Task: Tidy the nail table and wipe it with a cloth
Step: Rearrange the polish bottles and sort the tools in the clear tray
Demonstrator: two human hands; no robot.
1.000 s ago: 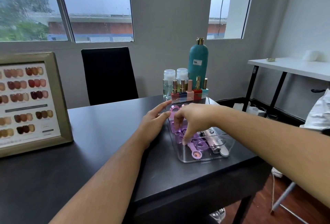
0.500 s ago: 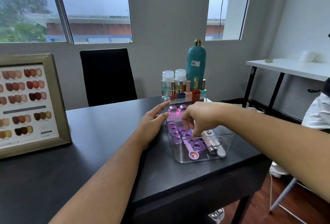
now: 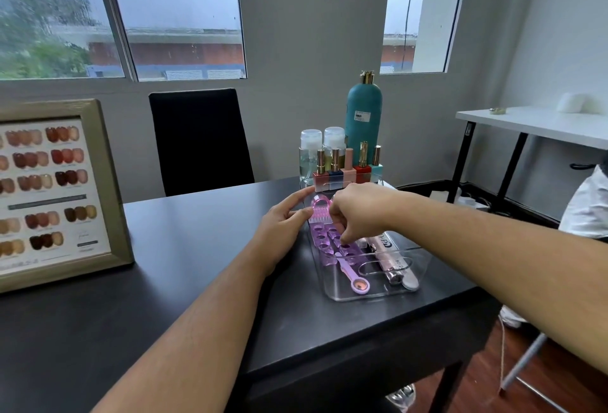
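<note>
A clear plastic tray sits near the right end of the black nail table. Inside it lie purple toe separators, a pink nail brush, a pink-handled tool, a pink tube and a nail file. My left hand rests on the table with straight fingers against the tray's left wall. My right hand reaches into the tray, its fingers curled down onto the toe separators. No cloth is in view.
Behind the tray, nail polish bottles, two clear bottles and a tall teal bottle stand together. A framed nail colour chart stands at the table's left. A black chair faces me. A white side table is at the right.
My right hand has shifted slightly back and left inside the tray, from the tray's middle to the toe separators' far end. My left hand stays against the tray's wall.
</note>
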